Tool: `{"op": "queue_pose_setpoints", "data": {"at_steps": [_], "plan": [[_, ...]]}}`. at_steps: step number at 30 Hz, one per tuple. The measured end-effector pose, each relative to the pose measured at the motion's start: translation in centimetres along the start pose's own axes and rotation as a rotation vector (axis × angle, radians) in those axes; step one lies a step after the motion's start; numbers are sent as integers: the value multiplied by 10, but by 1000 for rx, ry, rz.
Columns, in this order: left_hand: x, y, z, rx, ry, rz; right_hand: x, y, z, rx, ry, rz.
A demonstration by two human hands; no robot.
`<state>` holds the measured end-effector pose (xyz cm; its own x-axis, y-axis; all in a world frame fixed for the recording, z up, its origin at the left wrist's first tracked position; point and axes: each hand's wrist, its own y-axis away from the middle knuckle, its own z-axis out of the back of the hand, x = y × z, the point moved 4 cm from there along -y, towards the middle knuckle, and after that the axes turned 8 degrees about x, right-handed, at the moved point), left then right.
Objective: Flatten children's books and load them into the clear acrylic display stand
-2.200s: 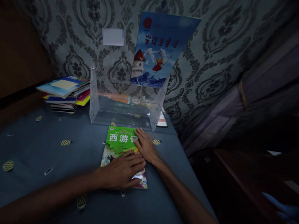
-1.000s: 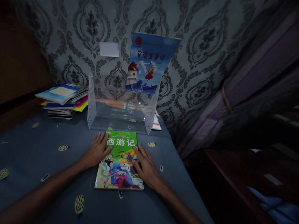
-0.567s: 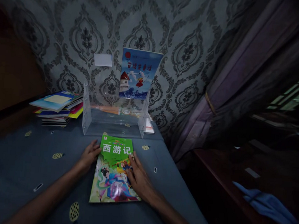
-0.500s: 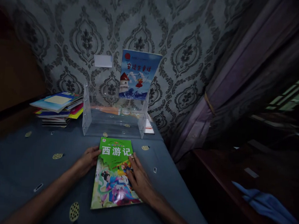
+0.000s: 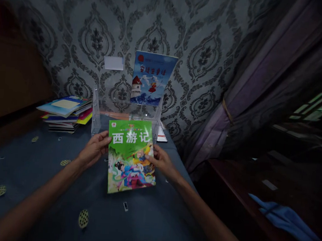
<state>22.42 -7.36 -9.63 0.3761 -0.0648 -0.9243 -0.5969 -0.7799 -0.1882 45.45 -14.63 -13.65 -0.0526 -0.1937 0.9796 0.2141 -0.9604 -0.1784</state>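
Note:
A green picture book [image 5: 130, 158] with white Chinese characters and cartoon figures on its cover is held up off the table, its face toward me. My left hand [image 5: 95, 149] grips its left edge, thumb on the front. On the right edge, my right hand [image 5: 161, 159] pinches the cover with the thumb in front and the fingers behind. Behind the book stands a clear acrylic rack [image 5: 95, 112], partly hidden by it. A blue picture book [image 5: 153, 79] leans upright on the rack's upper right part.
To the left of the rack lies a stack of books [image 5: 64, 113]. A patterned cloth [image 5: 43, 185] covers the table. Patterned wallpaper rises behind, with a purple curtain [image 5: 216, 117] on the right. A blue cloth [image 5: 283, 219] lies on a dark surface at lower right.
The green book has come up off the table, rising toward the rack. My right hand has shifted from lying over its cover to gripping its right edge. Both hands rose with it.

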Motion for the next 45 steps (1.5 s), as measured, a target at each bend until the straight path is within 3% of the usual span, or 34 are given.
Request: {"op": "queue_pose_setpoints", "data": {"at_steps": [4, 6, 9, 12, 17, 25, 30, 33, 35, 38, 45], "plan": [[-45, 1, -10, 81, -339, -214, 42, -5, 14, -163, 367, 263], [-53, 11, -20, 272, -639, -250, 42, 0, 16, -178, 526, 332], [-31, 36, -29, 618, -944, -212, 15, 14, 13, -56, 659, 388], [9, 63, -26, 730, -1087, -172, -25, 33, 6, 65, 720, 368], [56, 89, -22, 797, -1275, -246, -54, 55, -5, 162, 806, 318], [65, 93, -21, 853, -1341, -247, -24, 48, -14, 401, 1044, 57], [63, 94, -25, 858, -1337, -235, -10, 4, -73, 529, 982, 118], [66, 95, -26, 858, -1364, -229, -19, -29, -105, 522, 924, 162], [70, 95, -23, 853, -1374, -225, -31, -43, -112, 510, 943, 133], [75, 96, -19, 861, -1378, -217, -45, -50, -100, 445, 978, 72], [77, 96, -17, 883, -1371, -218, -61, -28, -28, 235, 1072, -117]]}}
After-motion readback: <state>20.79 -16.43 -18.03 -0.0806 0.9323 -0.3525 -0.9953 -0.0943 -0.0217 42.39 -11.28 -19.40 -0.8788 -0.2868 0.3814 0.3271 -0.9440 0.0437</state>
